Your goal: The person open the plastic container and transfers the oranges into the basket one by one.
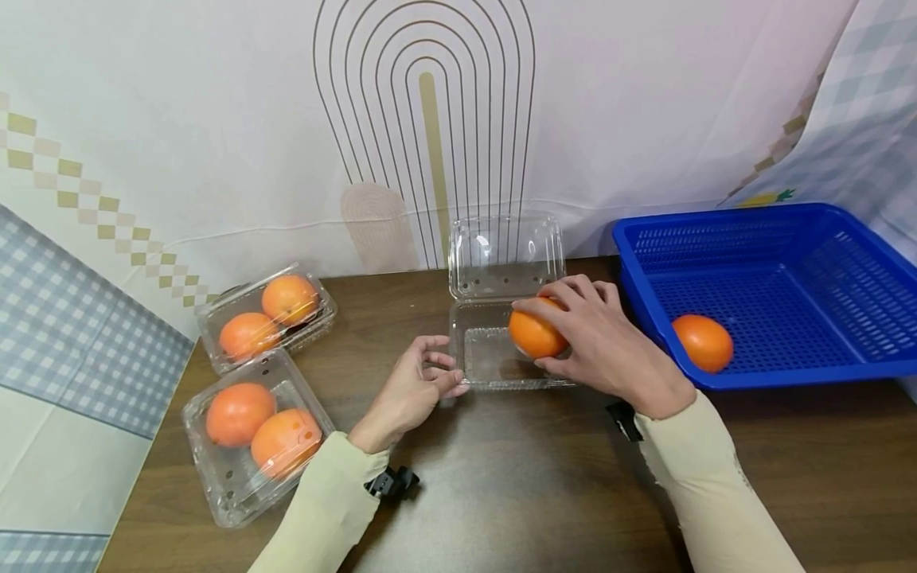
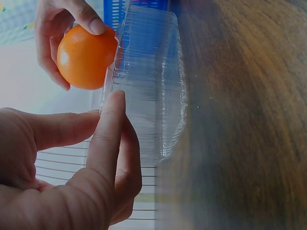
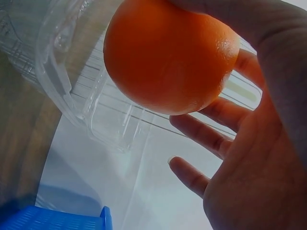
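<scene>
My right hand (image 1: 598, 338) grips an orange (image 1: 536, 329) over the right half of a clear plastic clamshell box (image 1: 483, 358). The fruit sits between thumb and fingers, and in the right wrist view the little finger stands off it. The box's lid (image 1: 505, 255) is raised at the back, against the wall cloth. At the box's left front corner, my left hand (image 1: 411, 390) pinches the rim. Thumb and forefinger meet on that edge in the left wrist view, where the orange (image 2: 86, 57) shows above rim level.
A blue plastic basket (image 1: 781, 374) stands at the right with another orange (image 1: 704, 342) inside. To the left lie two closed clamshell boxes, the rear one (image 1: 222, 318) and the front one (image 1: 204, 477), each holding two oranges. A patterned cloth (image 1: 251, 119) hangs behind the wooden table (image 1: 516, 493).
</scene>
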`<state>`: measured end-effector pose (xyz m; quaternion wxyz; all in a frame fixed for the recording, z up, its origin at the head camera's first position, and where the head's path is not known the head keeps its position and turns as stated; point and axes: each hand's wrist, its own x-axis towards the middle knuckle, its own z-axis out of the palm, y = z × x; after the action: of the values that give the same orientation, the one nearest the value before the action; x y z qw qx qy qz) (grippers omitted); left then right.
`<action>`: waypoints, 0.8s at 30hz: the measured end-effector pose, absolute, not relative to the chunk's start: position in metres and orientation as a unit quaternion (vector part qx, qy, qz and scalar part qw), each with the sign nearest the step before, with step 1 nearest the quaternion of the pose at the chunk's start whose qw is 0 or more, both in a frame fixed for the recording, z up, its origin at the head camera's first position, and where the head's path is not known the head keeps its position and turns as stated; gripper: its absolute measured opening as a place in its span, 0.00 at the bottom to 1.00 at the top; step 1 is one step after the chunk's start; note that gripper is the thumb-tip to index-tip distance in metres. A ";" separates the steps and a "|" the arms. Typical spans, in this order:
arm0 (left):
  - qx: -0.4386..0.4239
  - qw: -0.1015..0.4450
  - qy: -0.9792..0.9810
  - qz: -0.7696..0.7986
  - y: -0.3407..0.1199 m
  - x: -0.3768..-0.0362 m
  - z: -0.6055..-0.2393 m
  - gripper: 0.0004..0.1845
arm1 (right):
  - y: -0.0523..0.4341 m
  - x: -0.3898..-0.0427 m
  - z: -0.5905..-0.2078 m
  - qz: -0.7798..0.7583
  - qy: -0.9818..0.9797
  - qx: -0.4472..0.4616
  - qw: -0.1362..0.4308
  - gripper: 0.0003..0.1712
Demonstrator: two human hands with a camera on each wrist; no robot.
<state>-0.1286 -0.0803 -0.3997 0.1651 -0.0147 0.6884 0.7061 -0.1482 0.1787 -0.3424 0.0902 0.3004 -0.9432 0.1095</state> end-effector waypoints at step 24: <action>-0.013 0.168 0.690 0.704 -0.080 -0.129 -0.400 0.30 | 0.185 -0.144 -0.333 0.113 -0.947 0.286 0.090 0.41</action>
<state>-0.1287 -0.0800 -0.3996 0.1681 -0.0125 0.6896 0.7043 -0.1440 0.1846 -0.3330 0.0900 0.2861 -0.9472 0.1133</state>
